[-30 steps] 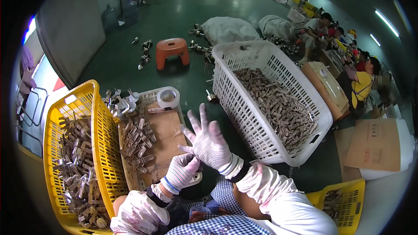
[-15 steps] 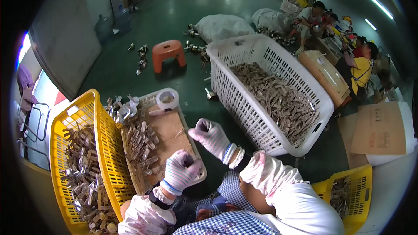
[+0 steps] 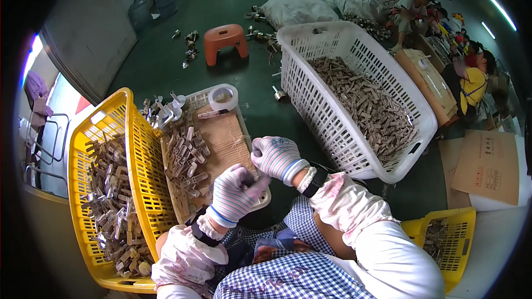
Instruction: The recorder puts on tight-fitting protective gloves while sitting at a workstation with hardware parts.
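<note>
My left hand (image 3: 235, 195), in a striped knit glove, is closed over the near right corner of the white tray (image 3: 247, 133). Its thumb and fingers come together in a pinch. Just right of it and slightly farther off, my right hand (image 3: 279, 158) is closed too, its fingertips turned toward the left ones. Whatever lies between the fingertips is too small and hidden to make out. A sheet of brown cardboard (image 3: 224, 139) lines the tray. On its left side lie several clear plastic pieces with metal parts (image 3: 191, 152). A tape roll (image 3: 223, 98) rests at the far end.
Left of the tray, a yellow basket (image 3: 145, 171) holds many similar pieces. A large white basket (image 3: 327, 116) filled with brownish pieces stands right. An orange stool (image 3: 225, 41), white sacks (image 3: 299, 11) and a small yellow basket (image 3: 457, 243) surround me. Other people sit far right.
My right hand has come in toward the left one, so the fingertips nearly meet. Its fingers have turned downward and inward. The whole view has shifted a little.
</note>
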A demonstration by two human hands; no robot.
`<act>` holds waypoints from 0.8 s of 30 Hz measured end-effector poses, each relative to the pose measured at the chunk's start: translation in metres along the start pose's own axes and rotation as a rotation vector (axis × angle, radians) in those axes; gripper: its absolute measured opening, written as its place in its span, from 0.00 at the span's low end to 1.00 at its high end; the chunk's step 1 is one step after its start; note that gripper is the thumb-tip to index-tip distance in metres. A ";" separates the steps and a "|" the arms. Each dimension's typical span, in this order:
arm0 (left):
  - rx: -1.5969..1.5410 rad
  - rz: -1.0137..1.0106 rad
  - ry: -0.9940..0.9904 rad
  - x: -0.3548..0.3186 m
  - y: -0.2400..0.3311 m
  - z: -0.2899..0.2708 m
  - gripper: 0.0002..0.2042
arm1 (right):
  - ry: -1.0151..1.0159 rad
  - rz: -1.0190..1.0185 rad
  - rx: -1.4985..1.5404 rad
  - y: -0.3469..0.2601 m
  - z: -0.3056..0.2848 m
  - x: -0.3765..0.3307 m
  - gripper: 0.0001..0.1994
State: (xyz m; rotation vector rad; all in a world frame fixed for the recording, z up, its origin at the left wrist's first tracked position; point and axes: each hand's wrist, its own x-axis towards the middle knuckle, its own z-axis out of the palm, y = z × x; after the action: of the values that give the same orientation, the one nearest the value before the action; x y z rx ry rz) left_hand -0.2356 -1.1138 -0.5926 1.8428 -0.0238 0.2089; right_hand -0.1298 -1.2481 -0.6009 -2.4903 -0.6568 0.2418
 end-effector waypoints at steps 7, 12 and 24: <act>0.377 0.244 -0.092 -0.006 0.004 0.019 0.11 | -0.358 0.073 -0.412 0.009 0.027 0.019 0.16; 0.262 0.068 -0.186 0.000 -0.003 0.021 0.10 | -0.428 0.055 -0.546 0.013 0.041 0.023 0.16; -0.123 -0.003 -0.053 0.007 0.002 0.014 0.10 | 0.120 0.452 1.803 0.021 0.039 0.048 0.19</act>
State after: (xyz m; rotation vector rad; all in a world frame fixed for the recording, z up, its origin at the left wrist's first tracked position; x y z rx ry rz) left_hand -0.2274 -1.1276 -0.5935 1.7252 -0.0693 0.1528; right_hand -0.0911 -1.2215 -0.6468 -0.8173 0.2472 0.5186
